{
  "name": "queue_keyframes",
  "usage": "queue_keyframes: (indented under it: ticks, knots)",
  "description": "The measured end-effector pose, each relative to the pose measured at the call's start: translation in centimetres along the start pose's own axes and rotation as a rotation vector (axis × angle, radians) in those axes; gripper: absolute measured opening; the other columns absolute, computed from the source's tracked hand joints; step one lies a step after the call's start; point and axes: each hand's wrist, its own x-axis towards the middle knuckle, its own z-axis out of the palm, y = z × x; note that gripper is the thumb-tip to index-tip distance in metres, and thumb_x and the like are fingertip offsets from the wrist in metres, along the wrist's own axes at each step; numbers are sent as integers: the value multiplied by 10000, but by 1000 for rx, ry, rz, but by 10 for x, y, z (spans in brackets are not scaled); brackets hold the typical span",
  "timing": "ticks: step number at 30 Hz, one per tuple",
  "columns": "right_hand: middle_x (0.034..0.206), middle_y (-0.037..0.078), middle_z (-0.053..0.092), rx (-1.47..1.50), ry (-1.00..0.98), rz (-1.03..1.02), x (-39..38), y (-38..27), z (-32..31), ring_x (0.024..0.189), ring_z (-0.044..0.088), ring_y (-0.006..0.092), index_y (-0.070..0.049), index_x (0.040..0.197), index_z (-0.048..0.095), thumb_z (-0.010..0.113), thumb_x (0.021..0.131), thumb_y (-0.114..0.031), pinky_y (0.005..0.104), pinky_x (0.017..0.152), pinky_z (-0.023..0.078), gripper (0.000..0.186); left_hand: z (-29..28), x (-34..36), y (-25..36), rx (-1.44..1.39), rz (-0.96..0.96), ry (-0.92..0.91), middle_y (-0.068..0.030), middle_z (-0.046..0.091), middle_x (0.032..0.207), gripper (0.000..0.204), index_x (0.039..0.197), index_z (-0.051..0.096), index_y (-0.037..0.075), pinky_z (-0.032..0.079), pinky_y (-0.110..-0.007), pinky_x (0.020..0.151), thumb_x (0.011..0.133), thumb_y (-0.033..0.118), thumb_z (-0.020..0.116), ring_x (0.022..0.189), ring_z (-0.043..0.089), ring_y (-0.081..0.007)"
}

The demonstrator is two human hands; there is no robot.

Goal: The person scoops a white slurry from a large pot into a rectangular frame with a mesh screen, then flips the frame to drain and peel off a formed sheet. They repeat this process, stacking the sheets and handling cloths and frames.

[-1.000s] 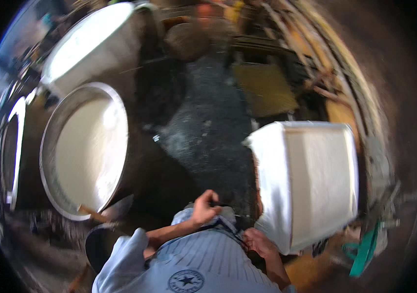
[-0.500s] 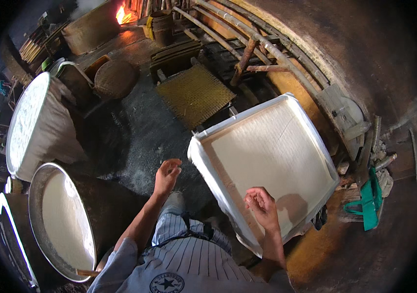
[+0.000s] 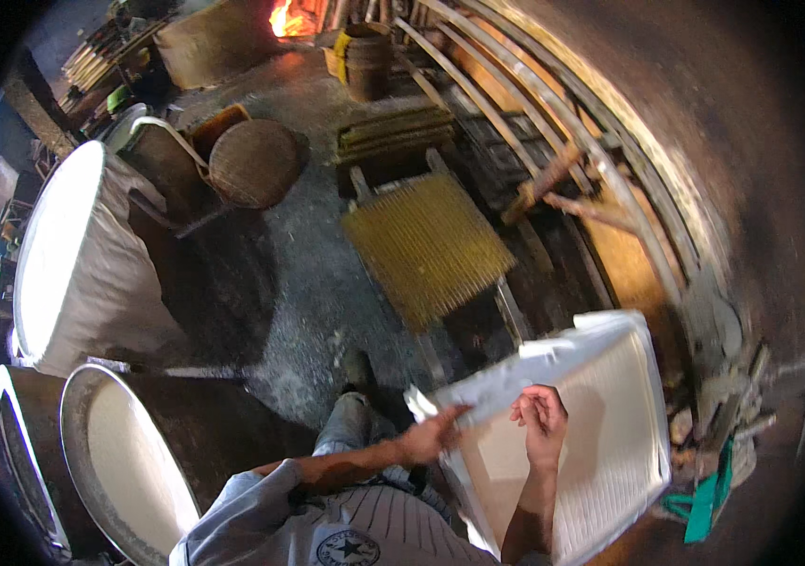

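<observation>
A square tray lined with white cloth (image 3: pixel 610 325) stands at my lower right, holding a smooth cream-white mass (image 3: pixel 600 453). My left hand (image 3: pixel 432 436) reaches across to the tray's near left side, fingers stretched out, by the cloth's edge. Whether its fingertips touch the cloth I cannot tell. Over the tray hangs my right hand (image 3: pixel 541 422), fingers loosely bent and apart, with nothing seen in them. Its shadow falls on the white mass.
Beyond the tray, a yellowish woven mat (image 3: pixel 426 247) rests on a low frame. At left stand a large metal vat of whitish liquid (image 3: pixel 138 462) and a cloth-draped vat (image 3: pixel 105 283). Bamboo poles (image 3: pixel 553 104) run along the right; a fire (image 3: pixel 291 17) burns at the back.
My left hand has swung right, from over the floor to the tray's edge. The right hand stays over the tray. My view has shifted, so the tray sits lower and more of the mat shows.
</observation>
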Motion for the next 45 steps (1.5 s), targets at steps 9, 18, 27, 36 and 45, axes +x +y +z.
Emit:
queue_keyframes:
  ticks: [9,18,27,36,45]
  knots:
    - [786,47,622,14,-110,125,210,26,194,587,563,82,-45,1045,554,569,898,-113,208,484,403,163,-260,38,-31,308,-171,-132,-175,559,1238,416,1258,527,80,434,-398,953,923,327,528,1163,524,-336]
    - [890,79,659,234,-411,554,408,90,406,714,653,163,-71,1095,543,587,864,-166,273,574,532,254,-581,-118,-73,-346,-450,1382,-48,638,1049,292,1186,566,53,458,-248,744,906,131,547,867,613,-125]
    - [1191,122,583,445,-131,636,764,190,680,1098,559,274,-61,1257,484,580,857,-177,416,893,468,427,-586,-145,-242,-928,-763,1809,14,545,690,225,886,525,176,375,-302,396,911,390,458,560,546,-178]
    - [1085,101,512,678,341,865,974,381,793,956,527,258,-70,1162,478,620,852,-178,415,853,471,359,-722,-93,-211,-1335,-1145,1592,-82,642,1053,409,1272,505,154,534,-373,668,878,253,555,806,638,-227]
    - [1322,225,418,276,655,902,1043,326,849,1187,469,365,79,1226,455,682,830,-187,512,931,482,529,-813,-54,-194,-1002,-1111,1529,-76,633,1088,453,1316,490,120,531,-338,627,888,249,562,792,645,-216]
